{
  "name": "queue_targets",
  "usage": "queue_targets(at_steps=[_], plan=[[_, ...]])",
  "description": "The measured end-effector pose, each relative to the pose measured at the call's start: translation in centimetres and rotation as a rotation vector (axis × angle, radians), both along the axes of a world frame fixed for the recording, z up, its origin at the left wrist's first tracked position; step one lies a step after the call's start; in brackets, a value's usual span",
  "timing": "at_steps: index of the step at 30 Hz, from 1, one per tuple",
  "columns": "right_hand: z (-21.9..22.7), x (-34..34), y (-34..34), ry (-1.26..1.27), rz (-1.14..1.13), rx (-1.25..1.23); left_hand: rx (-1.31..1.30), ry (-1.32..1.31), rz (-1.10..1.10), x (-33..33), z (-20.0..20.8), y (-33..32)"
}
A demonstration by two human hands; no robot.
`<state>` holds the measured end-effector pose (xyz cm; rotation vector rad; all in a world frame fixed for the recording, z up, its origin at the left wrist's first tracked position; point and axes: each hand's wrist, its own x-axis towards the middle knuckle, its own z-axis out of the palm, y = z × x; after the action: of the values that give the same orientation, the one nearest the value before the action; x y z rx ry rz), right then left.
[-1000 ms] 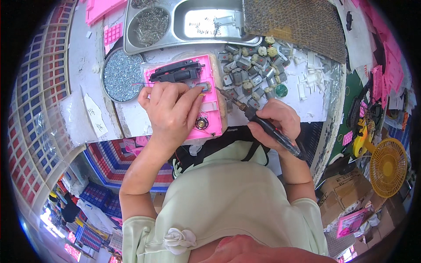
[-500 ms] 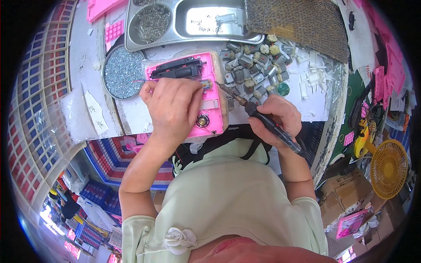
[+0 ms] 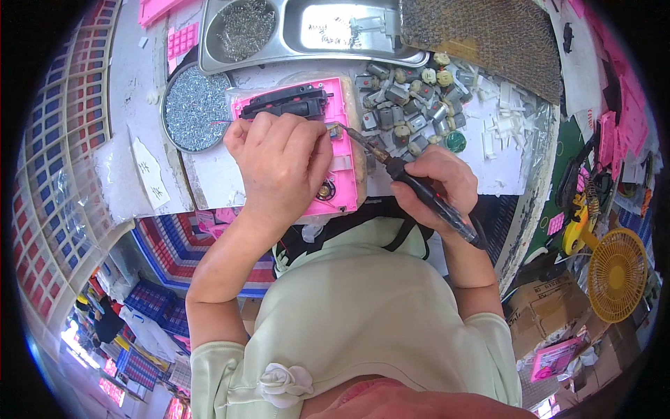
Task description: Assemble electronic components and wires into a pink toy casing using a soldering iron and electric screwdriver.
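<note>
My right hand (image 3: 444, 183) grips a soldering iron (image 3: 433, 202) with a black handle. Its tip reaches up and left to a small metal part (image 3: 336, 131), seemingly a motor, seated in a pink plastic housing (image 3: 343, 183). The tip appears to touch this part's upper end. My left hand (image 3: 280, 162) lies over the housing, fingers curled and pinched beside the metal part. A thin red wire (image 3: 222, 121) pokes out left of these fingers; the pinch itself is hidden. Also in the housing are a black plastic box piece (image 3: 296, 105) and a small round speaker-like part (image 3: 326, 189).
A round dish of small screws (image 3: 197, 108) stands left of the housing. Behind is a metal tray (image 3: 300, 59) with wire wool. Several small motors (image 3: 412, 105) and white plastic pieces (image 3: 509, 122) are heaped at right, near a brown textured mat (image 3: 481, 35).
The soldering iron's tip has moved slightly up and left, from just beside the small metal part onto its upper end. My left hand stays over the housing, its fingers shifted slightly.
</note>
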<state>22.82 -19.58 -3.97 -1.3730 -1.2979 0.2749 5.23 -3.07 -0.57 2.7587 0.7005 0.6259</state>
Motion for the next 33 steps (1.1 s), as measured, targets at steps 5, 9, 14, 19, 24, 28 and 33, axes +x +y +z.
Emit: queue_targets(at_steps=[5,9,14,19,24,28,33], plan=[[0.2,-0.2,-0.1,-0.008,0.049,-0.018,0.019,-0.032,-0.005,0.1,-0.3,0.1],[0.3,-0.5,0.2,-0.070,0.037,-0.004,0.016,-0.058,-0.008,0.2,-0.6,0.1],[0.0,-0.9,0.3,-0.161,0.035,0.019,0.020,-0.056,-0.010,0.2,-0.6,0.1],[0.2,-0.7,-0.7,-0.163,0.028,0.011,0.020,-0.044,-0.010,0.1,-0.4,0.1],[0.5,-0.4,-1.0,-0.153,0.048,0.005,0.015,-0.072,-0.017,0.1,-0.7,0.2],[0.6,-0.4,-0.7,-0.161,0.036,0.021,0.023,-0.059,-0.018,0.1,-0.5,0.1],[0.7,-0.2,-0.9,-0.154,0.028,0.001,0.014,-0.083,-0.024,-0.3,-0.3,0.0]])
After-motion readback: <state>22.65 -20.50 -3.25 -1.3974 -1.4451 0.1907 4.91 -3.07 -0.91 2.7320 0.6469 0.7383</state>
